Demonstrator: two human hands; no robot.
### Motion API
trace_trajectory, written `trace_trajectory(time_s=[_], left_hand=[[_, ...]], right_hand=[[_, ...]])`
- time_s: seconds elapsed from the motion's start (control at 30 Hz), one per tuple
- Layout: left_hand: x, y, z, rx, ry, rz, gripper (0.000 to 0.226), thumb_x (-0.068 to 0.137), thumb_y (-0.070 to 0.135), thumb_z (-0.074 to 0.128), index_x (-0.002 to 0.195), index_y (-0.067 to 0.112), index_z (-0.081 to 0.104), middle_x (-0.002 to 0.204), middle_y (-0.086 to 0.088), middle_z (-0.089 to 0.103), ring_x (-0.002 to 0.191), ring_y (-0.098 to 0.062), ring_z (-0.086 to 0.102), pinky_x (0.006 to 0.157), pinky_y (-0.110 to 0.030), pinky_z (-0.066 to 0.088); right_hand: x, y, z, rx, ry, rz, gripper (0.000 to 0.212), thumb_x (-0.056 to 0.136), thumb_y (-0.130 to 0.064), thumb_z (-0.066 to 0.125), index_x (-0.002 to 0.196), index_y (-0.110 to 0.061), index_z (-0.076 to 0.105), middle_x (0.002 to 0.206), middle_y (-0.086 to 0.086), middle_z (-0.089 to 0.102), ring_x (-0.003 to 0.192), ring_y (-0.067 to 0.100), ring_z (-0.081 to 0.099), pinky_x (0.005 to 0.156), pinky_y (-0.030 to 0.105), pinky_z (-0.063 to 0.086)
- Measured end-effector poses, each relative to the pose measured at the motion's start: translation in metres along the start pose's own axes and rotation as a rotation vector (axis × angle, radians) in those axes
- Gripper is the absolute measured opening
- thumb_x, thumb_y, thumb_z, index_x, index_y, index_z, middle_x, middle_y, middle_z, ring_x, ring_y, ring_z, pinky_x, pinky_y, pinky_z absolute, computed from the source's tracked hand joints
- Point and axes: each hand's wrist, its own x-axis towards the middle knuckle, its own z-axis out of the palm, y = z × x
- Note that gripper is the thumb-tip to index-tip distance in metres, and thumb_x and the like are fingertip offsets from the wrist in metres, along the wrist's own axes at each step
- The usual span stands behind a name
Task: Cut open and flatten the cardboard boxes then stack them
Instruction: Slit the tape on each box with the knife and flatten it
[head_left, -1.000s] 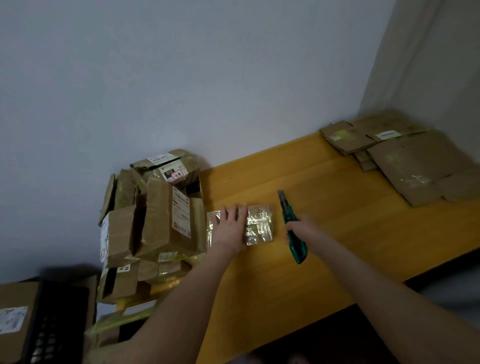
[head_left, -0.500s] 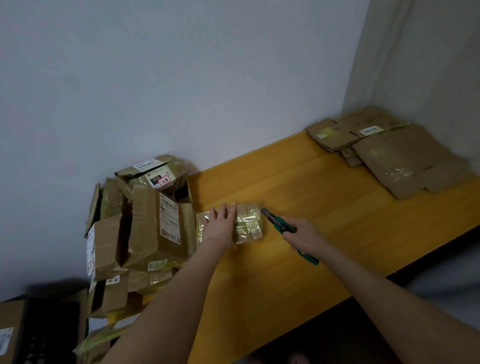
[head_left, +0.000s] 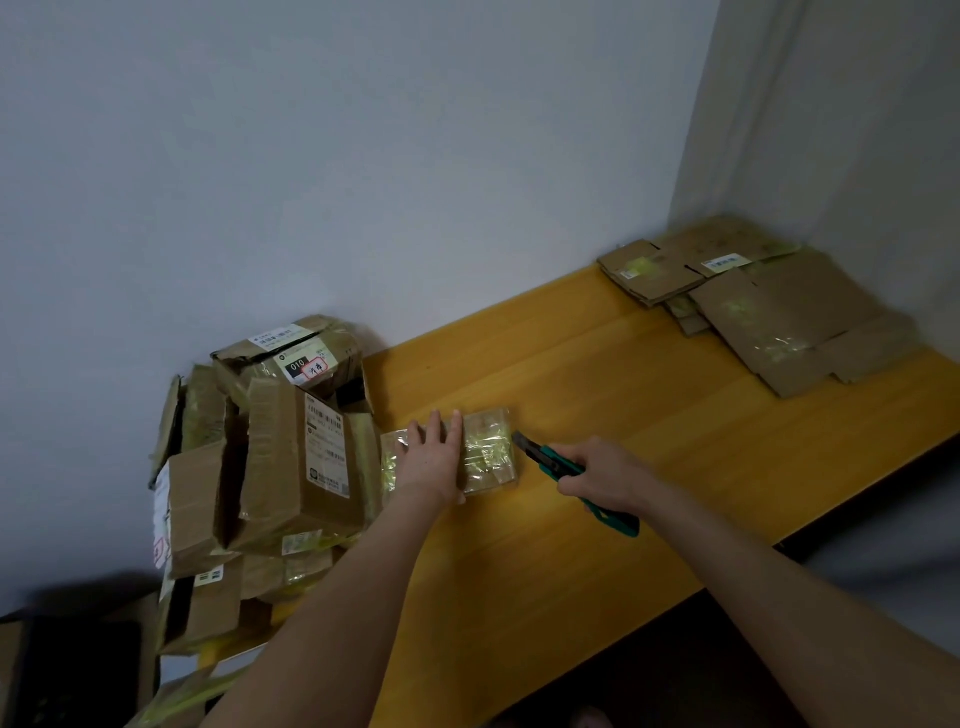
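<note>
One tight right grip around cutter

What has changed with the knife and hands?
The right hand turned the knife from pointing away to pointing left, its tip now near the right edge of the small box. The left hand stays flat on that box; the flattened cardboard has not moved.

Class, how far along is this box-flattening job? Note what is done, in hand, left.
Done: flattened boxes lie stacked at the far right of the table. In hand: the left hand presses flat on a small taped box while the right hand grips a utility knife, its blade near the box's right edge. Left: the pile of uncut boxes at its left end.
</note>
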Motion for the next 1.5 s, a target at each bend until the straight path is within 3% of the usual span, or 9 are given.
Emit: trace_trajectory(time_s=[0.37, 0.53, 0.63, 0.77, 1.0, 1.13, 1.27, 1.33, 1.5], left_hand=[[-0.001, -0.002, -0.004, 0.035, 0.001, 0.018, 0.12, 0.077, 0.034, 0.077, 0.153, 0.022, -0.015, 0.162, -0.008, -0.008, 0.147, -0.038, -0.002, 0.119, -0.054, 0.014], [0.0, -0.005, -0.004, 0.049, 0.031, 0.006, 0.118, 0.077, 0.044, 0.076, 0.154, 0.023, -0.011, 0.162, -0.008, 0.0, 0.147, -0.038, 0.005, 0.118, -0.056, 0.011], [0.003, -0.006, -0.003, 0.048, 0.082, -0.005, 0.117, 0.073, 0.055, 0.074, 0.154, 0.024, -0.003, 0.156, -0.007, 0.016, 0.142, -0.036, 0.018, 0.118, -0.056, 0.013], [-0.002, 0.009, 0.003, 0.059, 0.165, -0.029, 0.115, 0.072, 0.063, 0.068, 0.154, 0.021, -0.002, 0.146, -0.011, 0.026, 0.132, -0.033, 0.029, 0.111, -0.048, 0.029], [0.003, 0.016, 0.013, -0.078, 0.156, -0.124, 0.114, 0.073, 0.071, 0.063, 0.154, 0.021, 0.0, 0.142, -0.011, 0.03, 0.13, -0.029, 0.034, 0.102, -0.045, 0.035], [0.006, 0.001, 0.013, -0.335, 0.064, -0.145, 0.082, 0.084, 0.063, 0.058, 0.15, 0.028, 0.024, 0.126, -0.007, 0.056, 0.112, -0.025, 0.057, 0.088, -0.038, 0.052], [-0.002, -0.006, 0.003, -0.425, 0.1, -0.104, 0.054, 0.093, 0.049, 0.054, 0.142, 0.027, 0.044, 0.116, -0.005, 0.065, 0.105, -0.025, 0.062, 0.083, -0.036, 0.054], [-0.005, -0.009, -0.002, -0.51, 0.119, -0.134, 0.053, 0.093, 0.047, 0.055, 0.14, 0.026, 0.047, 0.119, -0.004, 0.065, 0.107, -0.024, 0.062, 0.086, -0.035, 0.053], [-0.016, -0.008, -0.017, -0.757, 0.22, -0.21, 0.06, 0.077, 0.055, 0.07, 0.122, 0.019, 0.053, 0.115, 0.002, 0.066, 0.1, -0.017, 0.065, 0.087, -0.038, 0.056]], right_hand=[[-0.002, -0.005, -0.012, -0.098, -0.097, 0.034, 0.052, 0.083, -0.024, 0.061, 0.134, -0.034, 0.055, 0.073, -0.004, 0.056, 0.067, 0.014, 0.055, 0.063, 0.029, 0.045], [-0.006, 0.011, -0.013, 0.326, 0.061, 0.13, 0.042, 0.085, -0.015, 0.06, 0.125, -0.027, 0.061, 0.073, 0.005, 0.065, 0.062, 0.017, 0.061, 0.057, 0.027, 0.049], [0.001, 0.026, 0.019, 0.354, 0.259, 0.283, 0.038, 0.091, -0.016, 0.057, 0.13, -0.014, 0.055, 0.096, 0.014, 0.067, 0.074, 0.02, 0.058, 0.06, 0.029, 0.045], [0.028, 0.036, 0.079, 0.294, 0.212, 0.444, 0.044, 0.094, -0.013, 0.057, 0.136, -0.004, 0.047, 0.118, 0.016, 0.061, 0.101, 0.03, 0.06, 0.078, 0.036, 0.05], [0.043, 0.018, 0.081, -0.066, 0.326, 0.367, 0.035, 0.101, -0.025, 0.042, 0.131, -0.011, 0.055, 0.124, 0.01, 0.061, 0.112, 0.027, 0.058, 0.093, 0.037, 0.048], [0.039, -0.021, 0.065, 0.326, 0.242, 0.281, 0.031, 0.101, -0.035, 0.045, 0.114, -0.012, 0.06, 0.104, 0.004, 0.063, 0.095, 0.021, 0.059, 0.092, 0.038, 0.05], [0.031, -0.045, 0.067, 0.879, 0.075, 0.414, 0.047, 0.093, -0.029, 0.062, 0.133, -0.009, 0.047, 0.116, 0.006, 0.058, 0.087, 0.017, 0.059, 0.075, 0.028, 0.054], [0.029, -0.05, 0.063, 0.941, 0.129, 0.37, 0.048, 0.09, -0.019, 0.066, 0.133, -0.009, 0.047, 0.107, 0.004, 0.058, 0.086, 0.018, 0.059, 0.069, 0.027, 0.054], [0.035, -0.074, 0.043, 0.884, 0.224, 0.244, 0.059, 0.082, -0.015, 0.074, 0.134, -0.02, 0.048, 0.119, 0.007, 0.061, 0.097, 0.023, 0.061, 0.084, 0.042, 0.054]])
